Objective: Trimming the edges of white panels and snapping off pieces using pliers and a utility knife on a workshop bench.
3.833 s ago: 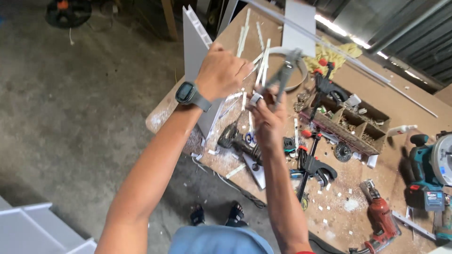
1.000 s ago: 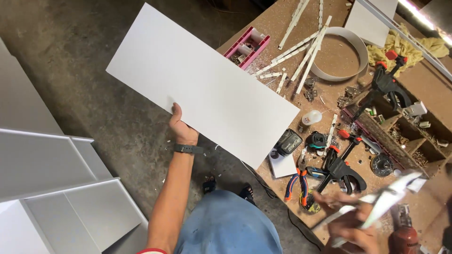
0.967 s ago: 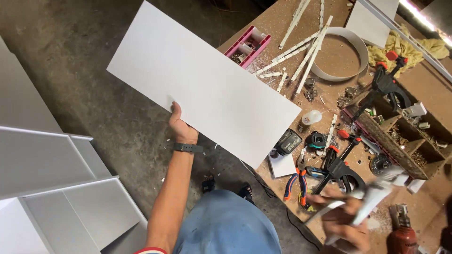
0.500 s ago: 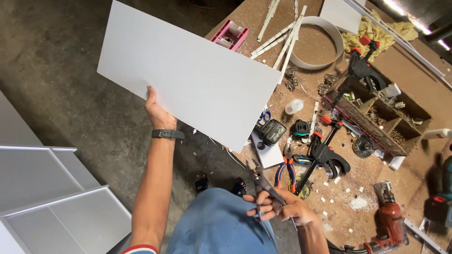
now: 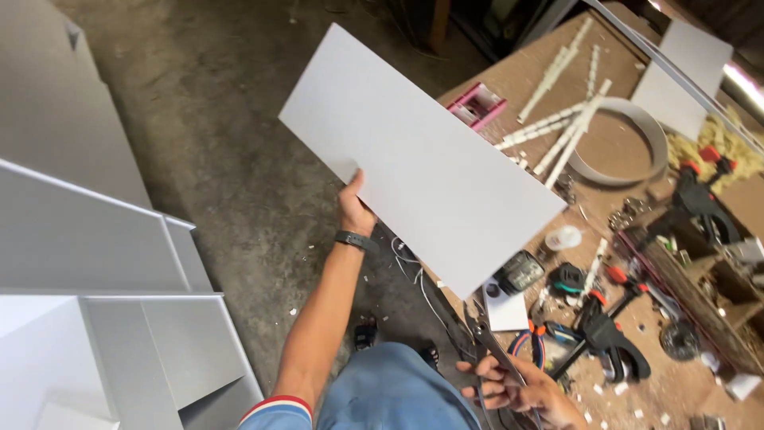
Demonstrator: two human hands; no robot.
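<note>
While white cabinet parts (image 5: 103, 263) stand on the concrete floor (image 5: 223, 119) at the far left, the left hand (image 5: 352, 209) grips a large white panel (image 5: 418, 155) by the middle of its lower long edge, thumb laid on the upper face and the other fingers hidden beneath. The panel is lifted clear, tilted, one end over the floor and the other over the workbench (image 5: 613, 143). It looks flat and rigid, with no sag along its length, so it probably handles as a stiff board of moderate weight; its smooth coated face seems slippery, and the corners could chip if knocked. A one-handed pinch at mid-edge leaves the long ends free to swing, so a second hold on the opposite long edge would likely steady it. Further right and lower, the right hand (image 5: 517, 390) is closed around a slim dark metal tool (image 5: 487, 350), whose kind I cannot make out. On the bench beyond lie white strips (image 5: 569, 131), a coil of white edge band (image 5: 637, 143), a pink box (image 5: 476, 104), and black and red clamps (image 5: 613, 342).
</note>
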